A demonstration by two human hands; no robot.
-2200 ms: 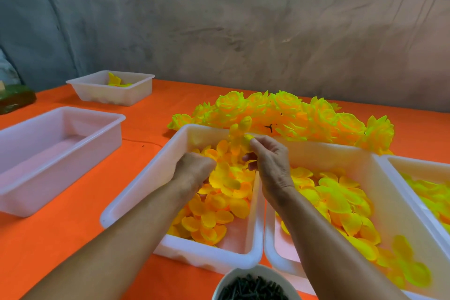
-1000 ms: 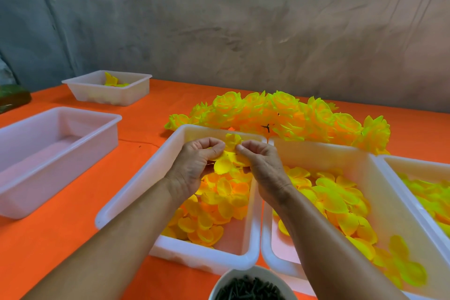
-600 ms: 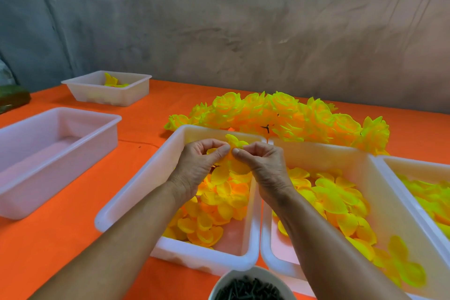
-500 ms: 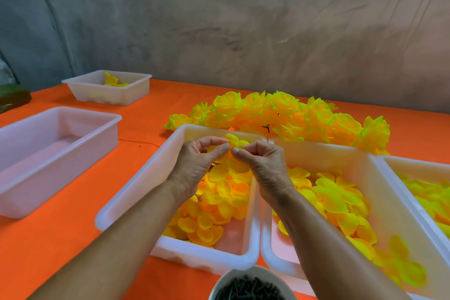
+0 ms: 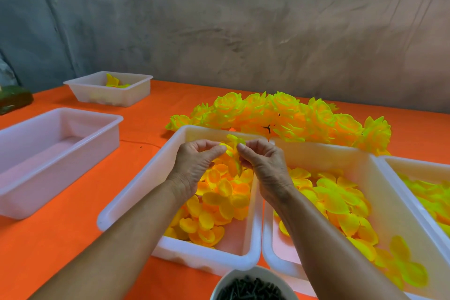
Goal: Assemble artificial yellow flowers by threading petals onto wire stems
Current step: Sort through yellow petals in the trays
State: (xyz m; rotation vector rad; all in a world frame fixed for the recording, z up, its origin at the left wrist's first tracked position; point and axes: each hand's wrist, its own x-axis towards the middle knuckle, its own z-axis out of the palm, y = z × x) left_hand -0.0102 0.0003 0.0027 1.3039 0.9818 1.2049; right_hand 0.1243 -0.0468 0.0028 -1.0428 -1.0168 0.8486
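Pinching a yellow petal piece from both sides, left hand and right hand hold it above the far end of the petal tray. Fingertips curl closed on it. Wire stem not discernible; dark pieces in the near bowl are cut off.

Neon-yellow finished flowers on an orange tablecloth; white tubs of yellow-orange petals; near, dark stems; mottled grey wall.

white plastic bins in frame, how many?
5: far-left small bin, large left bin, centre bin under the hands, next bin rightward, one cut off at right. More may lie outside view.
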